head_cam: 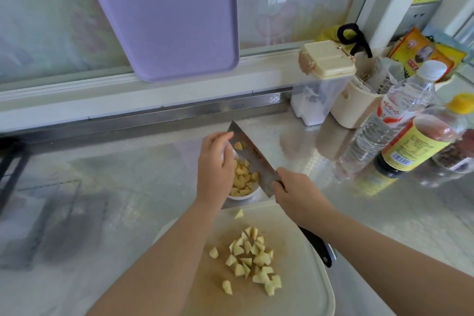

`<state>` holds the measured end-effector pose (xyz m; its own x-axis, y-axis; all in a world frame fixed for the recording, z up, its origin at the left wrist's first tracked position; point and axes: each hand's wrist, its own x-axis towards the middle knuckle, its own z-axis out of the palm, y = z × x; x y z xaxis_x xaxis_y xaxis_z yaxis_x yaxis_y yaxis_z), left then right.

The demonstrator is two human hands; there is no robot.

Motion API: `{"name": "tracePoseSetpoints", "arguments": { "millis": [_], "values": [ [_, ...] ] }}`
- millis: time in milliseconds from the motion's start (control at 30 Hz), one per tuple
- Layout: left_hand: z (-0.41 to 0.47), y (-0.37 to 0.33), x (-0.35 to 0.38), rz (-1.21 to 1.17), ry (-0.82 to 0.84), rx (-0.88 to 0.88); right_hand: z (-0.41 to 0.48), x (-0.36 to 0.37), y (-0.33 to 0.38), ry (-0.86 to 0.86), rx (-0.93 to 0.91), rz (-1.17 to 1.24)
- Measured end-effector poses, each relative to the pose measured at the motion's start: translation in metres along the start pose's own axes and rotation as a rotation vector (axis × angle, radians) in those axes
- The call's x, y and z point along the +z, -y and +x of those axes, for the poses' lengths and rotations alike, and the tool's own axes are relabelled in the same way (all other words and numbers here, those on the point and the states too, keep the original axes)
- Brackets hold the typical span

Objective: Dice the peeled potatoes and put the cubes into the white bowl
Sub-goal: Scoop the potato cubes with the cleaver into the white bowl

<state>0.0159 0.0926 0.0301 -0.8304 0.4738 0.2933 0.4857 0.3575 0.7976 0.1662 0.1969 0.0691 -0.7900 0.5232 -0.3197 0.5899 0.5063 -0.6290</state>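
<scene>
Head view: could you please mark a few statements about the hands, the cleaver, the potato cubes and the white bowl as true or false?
1. The right hand holds the cleaver by its handle. True.
2. Potato cubes lie on the cutting board. True.
3. The white bowl is empty. False: it already holds potato cubes.
4. The cleaver lies flat on the cutting board. False: it is held tilted over the white bowl, with one cube stuck to its blade.
5. The left hand rests on the cutting board. False: it is over the white bowl, fingertips at the cleaver's blade.
</scene>
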Motion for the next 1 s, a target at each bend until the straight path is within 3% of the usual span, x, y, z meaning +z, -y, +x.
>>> {"name": "tracePoseSetpoints", "arguments": {
  "millis": [100, 267, 400, 467, 567, 700, 833, 1000],
  "values": [
    [-0.013, 0.002, 0.004, 0.125, 0.118, 0.136, 0.001, -0.001, 0.004, -0.019, 0.011, 0.067],
    [-0.041, 0.017, -0.001, 0.268, 0.188, 0.163, 0.003, -0.005, 0.008, -0.022, 0.012, 0.085],
    [-0.048, 0.018, -0.001, 0.397, 0.337, 0.362, 0.003, -0.003, 0.011, -0.008, 0.019, 0.070],
    [-0.053, 0.027, 0.000, 0.436, 0.387, 0.307, 0.003, -0.003, 0.013, -0.013, 0.021, 0.068],
    [-0.064, 0.035, -0.005, 0.476, 0.385, 0.231, 0.001, -0.004, 0.012, -0.017, 0.025, 0.064],
    [-0.068, 0.022, -0.006, 0.632, 0.400, 0.442, -0.002, -0.004, 0.013, -0.014, 0.023, 0.043],
    [-0.071, 0.027, -0.015, 0.770, 0.401, 0.328, -0.008, -0.007, 0.012, -0.040, 0.021, 0.031],
    [-0.098, 0.022, -0.029, 0.481, 0.239, 0.221, -0.035, -0.008, -0.012, -0.064, 0.085, 0.073]
  ]
}}
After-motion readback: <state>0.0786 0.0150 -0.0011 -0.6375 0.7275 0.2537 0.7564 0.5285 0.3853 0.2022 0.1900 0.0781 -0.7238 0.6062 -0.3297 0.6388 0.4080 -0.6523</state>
